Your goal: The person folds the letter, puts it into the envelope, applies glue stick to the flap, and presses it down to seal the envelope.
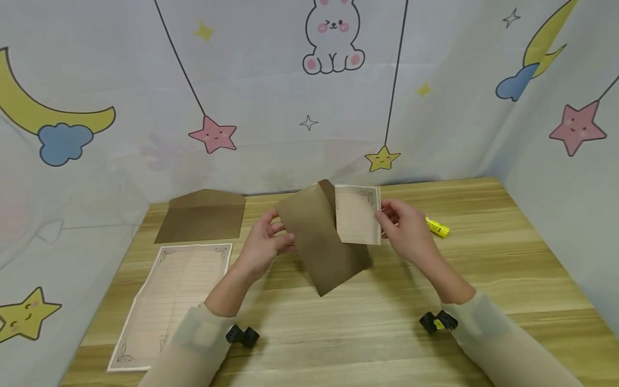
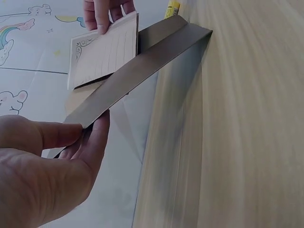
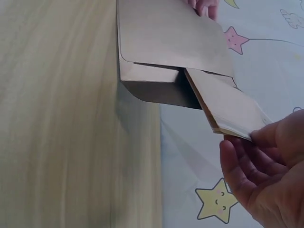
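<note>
Folded paper point(image 1: 357, 215): held up over the table point(image 1: 338, 338), one end right at the mouth of the brown env. point(image 1: 309, 242), lying over its flap!
Brown env.: tilted, flap end twd R hand point(image 1: 406, 223).
L hand point(image 1: 263, 242): gripping env. edge, thumb on near face.
R hand: pinching paper's outer edge btwn thumb & fingers.
Tabletop: yellow tube point(image 1: 437, 227) nr R hand; 2nd env. point(image 1: 200, 220) back L, lined sheet point(image 1: 188, 290) flat just in front.

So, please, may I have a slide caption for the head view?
Left fingers hold a brown envelope; right fingers hold folded paper at its open flap.
</note>
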`<state>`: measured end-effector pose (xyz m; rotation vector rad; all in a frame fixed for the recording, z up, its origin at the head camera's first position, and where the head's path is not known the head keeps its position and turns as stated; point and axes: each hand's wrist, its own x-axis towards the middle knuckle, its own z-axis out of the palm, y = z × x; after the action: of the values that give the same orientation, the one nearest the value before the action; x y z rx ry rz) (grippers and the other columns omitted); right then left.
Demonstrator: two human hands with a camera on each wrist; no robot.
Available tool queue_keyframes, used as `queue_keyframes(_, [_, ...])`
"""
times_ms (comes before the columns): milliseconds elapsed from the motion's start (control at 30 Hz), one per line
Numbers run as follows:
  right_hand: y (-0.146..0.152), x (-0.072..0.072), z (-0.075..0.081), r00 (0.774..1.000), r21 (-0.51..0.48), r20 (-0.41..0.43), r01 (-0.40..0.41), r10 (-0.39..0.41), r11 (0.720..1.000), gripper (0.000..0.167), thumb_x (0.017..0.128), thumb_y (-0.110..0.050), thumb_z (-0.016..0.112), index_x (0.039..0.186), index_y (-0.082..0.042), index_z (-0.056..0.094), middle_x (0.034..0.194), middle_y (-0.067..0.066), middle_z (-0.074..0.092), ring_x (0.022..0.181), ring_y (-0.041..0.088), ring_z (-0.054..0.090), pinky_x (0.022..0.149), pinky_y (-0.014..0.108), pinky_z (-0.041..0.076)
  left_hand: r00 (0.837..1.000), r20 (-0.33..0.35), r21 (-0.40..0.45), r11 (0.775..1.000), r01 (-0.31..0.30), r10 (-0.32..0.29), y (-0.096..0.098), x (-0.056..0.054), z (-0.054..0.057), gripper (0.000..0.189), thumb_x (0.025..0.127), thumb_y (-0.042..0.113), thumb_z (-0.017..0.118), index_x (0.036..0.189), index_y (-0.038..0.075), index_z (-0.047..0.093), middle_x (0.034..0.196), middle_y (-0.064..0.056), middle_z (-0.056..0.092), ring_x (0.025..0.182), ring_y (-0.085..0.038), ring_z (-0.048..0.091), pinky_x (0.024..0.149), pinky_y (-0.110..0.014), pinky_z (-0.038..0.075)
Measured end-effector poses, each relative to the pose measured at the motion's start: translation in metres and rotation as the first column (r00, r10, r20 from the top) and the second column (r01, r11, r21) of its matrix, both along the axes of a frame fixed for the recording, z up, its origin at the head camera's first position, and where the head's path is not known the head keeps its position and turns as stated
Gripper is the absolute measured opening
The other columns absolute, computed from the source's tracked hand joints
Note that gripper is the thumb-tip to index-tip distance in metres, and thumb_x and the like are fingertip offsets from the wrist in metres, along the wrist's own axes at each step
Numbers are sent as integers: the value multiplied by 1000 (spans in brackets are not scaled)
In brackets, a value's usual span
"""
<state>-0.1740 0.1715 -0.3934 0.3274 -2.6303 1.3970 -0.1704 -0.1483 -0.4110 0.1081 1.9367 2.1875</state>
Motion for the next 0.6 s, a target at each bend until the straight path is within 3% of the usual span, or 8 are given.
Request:
queue_keyframes(167, [0,-2,4,995,72,56,-85,81,994,16,106,-7,65,118,2,70,92,11,69,76,28,66,60,32,59,1000,9,-12,1000,-22,22,4,1,0,49,97,-20,58,142,-3,49,114,-11,71,82,-17,69,74,-34,63])
queue_keyframes(367, [-10,4,10,989,246,-22,-137,147,959,7,105,-5,67,106,0,71,79,3,62,71,18,53,62,32,47,998,17,0,998,-63,63,11,2,1,46,97,-21,58,139,-3,51,109,-7,72,80,-15,70,68,-29,62])
queue_keyframes(500, [-18,11,9,967,379,-189,-87,169,921,4,103,-3,68,106,-2,70,83,6,65,70,22,59,62,37,51,997,13,16,997,-81,80,13,2,0,46,97,-22,58,138,-3,51,109,-7,72,80,-15,71,68,-28,62])
queue_keyframes(600, [-24,17,6,904,468,-381,6,195,884,8,101,-2,71,109,-1,71,92,10,69,73,27,67,58,40,57,996,6,33,996,-87,87,15,2,-1,46,97,-21,59,138,-2,51,109,-8,72,81,-15,72,68,-28,62])
